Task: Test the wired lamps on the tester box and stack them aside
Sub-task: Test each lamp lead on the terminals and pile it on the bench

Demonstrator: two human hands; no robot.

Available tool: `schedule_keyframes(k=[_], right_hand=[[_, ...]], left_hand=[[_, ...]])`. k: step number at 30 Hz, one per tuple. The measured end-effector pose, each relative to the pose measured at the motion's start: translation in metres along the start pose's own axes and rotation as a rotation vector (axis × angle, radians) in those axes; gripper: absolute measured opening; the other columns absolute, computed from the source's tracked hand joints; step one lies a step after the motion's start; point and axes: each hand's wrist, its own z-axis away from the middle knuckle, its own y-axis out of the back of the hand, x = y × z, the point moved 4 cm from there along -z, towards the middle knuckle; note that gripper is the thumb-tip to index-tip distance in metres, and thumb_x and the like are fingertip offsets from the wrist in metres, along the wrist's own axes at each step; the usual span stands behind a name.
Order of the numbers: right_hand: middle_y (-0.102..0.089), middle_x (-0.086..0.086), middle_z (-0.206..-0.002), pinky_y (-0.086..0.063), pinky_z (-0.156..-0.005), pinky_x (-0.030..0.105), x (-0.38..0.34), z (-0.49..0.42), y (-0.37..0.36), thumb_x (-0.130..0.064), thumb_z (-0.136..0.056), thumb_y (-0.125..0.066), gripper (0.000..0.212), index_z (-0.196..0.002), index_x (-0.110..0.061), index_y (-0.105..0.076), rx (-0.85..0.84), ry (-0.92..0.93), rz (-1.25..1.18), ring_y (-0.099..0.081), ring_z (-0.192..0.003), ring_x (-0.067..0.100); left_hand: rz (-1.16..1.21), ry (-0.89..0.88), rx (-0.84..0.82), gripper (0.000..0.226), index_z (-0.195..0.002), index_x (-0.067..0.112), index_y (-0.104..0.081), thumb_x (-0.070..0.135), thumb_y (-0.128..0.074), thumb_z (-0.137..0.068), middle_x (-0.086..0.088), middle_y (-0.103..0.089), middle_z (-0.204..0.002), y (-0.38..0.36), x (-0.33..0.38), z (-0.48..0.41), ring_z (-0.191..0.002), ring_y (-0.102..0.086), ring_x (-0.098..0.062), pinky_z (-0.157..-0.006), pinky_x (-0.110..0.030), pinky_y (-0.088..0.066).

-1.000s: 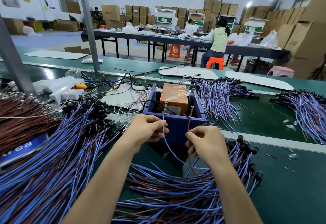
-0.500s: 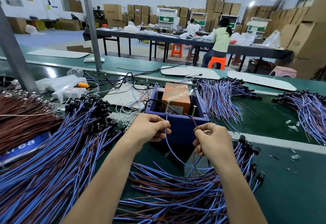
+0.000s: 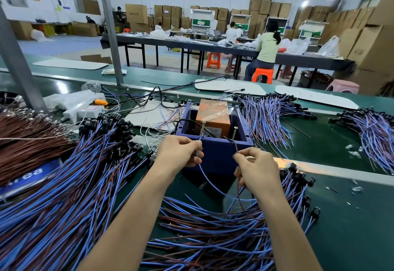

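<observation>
The left hand [image 3: 179,153] is pinching the blue wire [image 3: 205,173] of one wired lamp close to its bare tip, and the right hand [image 3: 257,171] is pinching the brown wire [image 3: 238,189] the same way, so both sets of fingers are closed on a lead. Gripping so near the ends is likely keeping the limp wires stiff enough to aim. Just beyond the left fingers [image 3: 191,142] the blue tip is reaching toward the left contact post [image 3: 203,126] of the tester box [image 3: 215,155]. Just beyond the right fingers [image 3: 243,156] the brown tip is rising toward the right contact post [image 3: 235,132]. I cannot tell whether either is touching metal. Both leads are looping down below the fingers into the pile of wired lamps [image 3: 213,241], where I cannot pick out the lamp head. The box's near wall is standing directly ahead of the fingers, so the tips are having to clear its rim. Left of the fingers a bigger bundle [image 3: 64,196] is crowding in, while right of them bare green worktop [image 3: 351,223] is offering room for stacking.
</observation>
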Motion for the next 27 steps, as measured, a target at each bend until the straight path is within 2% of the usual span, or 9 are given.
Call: schedule_keyframes(k=[5,9,14,21,24,27], right_hand=[[-0.060,-0.004,-0.044,-0.040,-0.048,0.018,-0.001,0.001,-0.004,-0.016,-0.091,-0.059,0.016,-0.077,-0.018,-0.066,-0.029,0.033,0.050,-0.048,-0.034,0.001],[-0.061,-0.004,-0.044,-0.043,-0.053,0.022,-0.001,0.001,-0.003,-0.016,-0.091,-0.059,0.016,-0.076,-0.019,-0.065,0.016,0.035,0.046,-0.048,-0.034,0.001],[-0.061,-0.003,-0.044,-0.045,-0.050,0.025,0.000,-0.001,0.000,-0.014,-0.090,-0.059,0.016,-0.076,-0.017,-0.066,0.085,0.018,0.005,-0.049,-0.035,0.004],[-0.059,-0.006,-0.042,-0.043,-0.050,0.023,0.001,-0.002,0.000,-0.014,-0.089,-0.060,0.017,-0.074,-0.018,-0.065,0.079,0.037,-0.007,-0.050,-0.036,0.001],[-0.054,-0.010,-0.042,-0.038,-0.052,0.024,-0.004,0.001,-0.005,-0.014,-0.085,-0.064,0.018,-0.068,-0.019,-0.067,-0.041,0.059,-0.049,-0.048,-0.043,0.005],[-0.066,0.000,-0.060,-0.041,-0.057,0.027,-0.016,0.011,-0.020,-0.011,-0.086,-0.064,0.019,-0.069,-0.019,-0.068,-0.304,0.108,-0.085,-0.053,-0.056,0.013]], left_hand=[[-0.026,-0.031,0.041,0.024,-0.069,0.005,-0.068,0.018,-0.064,-0.090,-0.004,-0.066,-0.058,0.001,0.000,0.000,-0.041,-0.057,-0.009,-0.044,-0.016,-0.046],[-0.038,-0.042,0.054,0.025,-0.068,0.006,-0.068,0.018,-0.064,-0.090,-0.004,-0.066,-0.057,0.001,0.000,-0.001,-0.041,-0.057,-0.009,-0.043,-0.016,-0.046],[-0.039,-0.044,0.053,0.025,-0.068,0.007,-0.068,0.019,-0.064,-0.089,-0.005,-0.067,-0.058,0.002,-0.001,-0.001,-0.042,-0.057,-0.010,-0.044,-0.017,-0.047],[-0.063,-0.073,0.020,0.024,-0.070,0.007,-0.069,0.019,-0.064,-0.090,-0.005,-0.069,-0.060,0.002,0.000,0.000,-0.043,-0.059,-0.010,-0.046,-0.018,-0.048],[-0.010,-0.178,-0.082,0.022,-0.075,0.007,-0.069,0.016,-0.060,-0.092,-0.005,-0.069,-0.065,0.001,0.011,0.003,-0.046,-0.058,-0.010,-0.052,-0.020,-0.052],[0.150,-0.276,-0.254,0.019,-0.083,0.008,-0.069,0.011,-0.055,-0.094,-0.007,-0.071,-0.070,0.002,0.024,0.008,-0.051,-0.060,-0.013,-0.055,-0.021,-0.053]])
